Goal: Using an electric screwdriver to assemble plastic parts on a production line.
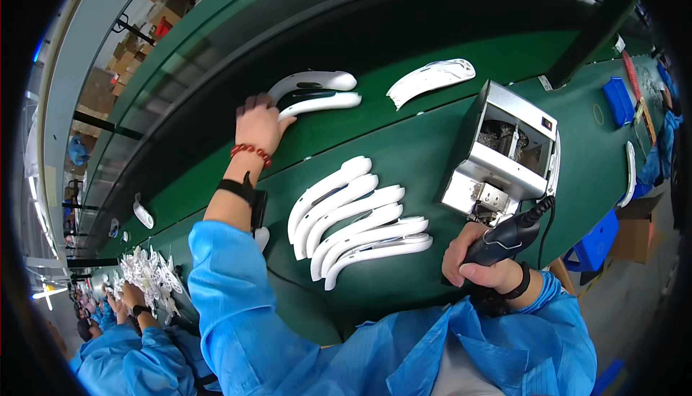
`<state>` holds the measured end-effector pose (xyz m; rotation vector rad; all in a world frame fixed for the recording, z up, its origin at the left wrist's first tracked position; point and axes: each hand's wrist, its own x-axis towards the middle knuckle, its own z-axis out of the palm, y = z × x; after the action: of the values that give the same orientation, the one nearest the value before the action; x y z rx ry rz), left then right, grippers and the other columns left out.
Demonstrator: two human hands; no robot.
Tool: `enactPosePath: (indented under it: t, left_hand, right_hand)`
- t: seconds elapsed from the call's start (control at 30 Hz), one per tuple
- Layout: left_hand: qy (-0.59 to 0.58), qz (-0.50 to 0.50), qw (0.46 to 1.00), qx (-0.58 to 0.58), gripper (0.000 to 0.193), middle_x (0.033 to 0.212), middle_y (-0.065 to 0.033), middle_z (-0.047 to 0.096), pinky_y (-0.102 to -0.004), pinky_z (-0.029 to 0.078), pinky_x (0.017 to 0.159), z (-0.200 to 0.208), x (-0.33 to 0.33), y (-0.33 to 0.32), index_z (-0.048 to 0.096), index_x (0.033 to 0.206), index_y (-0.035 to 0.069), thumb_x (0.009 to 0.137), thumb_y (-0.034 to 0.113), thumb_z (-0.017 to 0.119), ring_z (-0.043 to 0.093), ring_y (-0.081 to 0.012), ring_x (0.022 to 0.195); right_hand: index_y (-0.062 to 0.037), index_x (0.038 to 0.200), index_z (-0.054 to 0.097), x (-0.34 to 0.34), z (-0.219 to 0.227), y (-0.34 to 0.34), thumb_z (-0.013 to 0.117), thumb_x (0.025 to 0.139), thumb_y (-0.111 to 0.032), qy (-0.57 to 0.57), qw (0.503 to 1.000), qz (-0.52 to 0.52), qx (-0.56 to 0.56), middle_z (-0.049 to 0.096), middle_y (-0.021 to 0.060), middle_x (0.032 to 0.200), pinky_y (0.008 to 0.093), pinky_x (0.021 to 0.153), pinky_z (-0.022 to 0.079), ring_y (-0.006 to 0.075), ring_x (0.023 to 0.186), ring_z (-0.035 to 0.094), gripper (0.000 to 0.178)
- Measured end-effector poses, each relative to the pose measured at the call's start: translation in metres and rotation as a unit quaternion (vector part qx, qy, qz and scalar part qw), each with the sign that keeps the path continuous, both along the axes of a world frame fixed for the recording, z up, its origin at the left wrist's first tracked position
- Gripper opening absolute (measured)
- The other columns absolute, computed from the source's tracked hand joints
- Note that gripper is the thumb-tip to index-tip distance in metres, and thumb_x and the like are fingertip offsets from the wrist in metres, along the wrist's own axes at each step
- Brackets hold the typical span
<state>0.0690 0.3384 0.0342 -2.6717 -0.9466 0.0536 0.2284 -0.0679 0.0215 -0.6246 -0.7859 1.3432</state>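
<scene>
White curved shells [317, 92] (a pair, side by side) lie on the green counter [404, 136], beyond a fanned row of similar shells [360, 227]; the left hand [258, 123] rests on their near ends, fingers spread. Right of that row, the right hand [479, 263] is clenched around a black power screwdriver [508, 237], just before a metal box fixture [504, 154].

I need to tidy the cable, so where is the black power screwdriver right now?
In the head view it is at the lower right, held in the right hand: the black power screwdriver sits just below the metal box, right of the row of white curved parts.
</scene>
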Motion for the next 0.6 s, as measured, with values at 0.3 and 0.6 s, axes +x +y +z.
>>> enactPosePath:
  t: [0.3,0.6]
  left_hand:
    - [-0.023,0.012,0.979,-0.203,0.045,0.116,-0.0204,0.062,-0.0432,0.047,0.089,-0.01,0.045,0.054,0.07,0.097,0.0,0.084,0.043,0.067,0.059,-0.039,0.105]
    - [-0.24,-0.03,0.967,-0.082,0.021,0.08,-0.015,0.054,-0.0376,0.043,0.062,0.083,-0.039,-0.104,0.062,0.088,-0.003,0.087,0.017,0.068,0.053,-0.031,0.07]
  right_hand:
    - [-0.003,0.09,0.049,-0.007,0.006,-0.017,0.065,0.084,-0.007,-0.039,0.999,-0.02,-0.026,0.059,0.0102,0.069,0.029,0.055,0.046,0.0163,0.061,0.058,0.017]
    - [-0.0068,0.097,0.044,0.036,0.06,-0.025,0.063,0.091,-0.023,-0.053,0.946,-0.274,0.164,0.05,0.0069,0.064,0.03,0.049,0.042,0.0162,0.051,0.047,0.026]
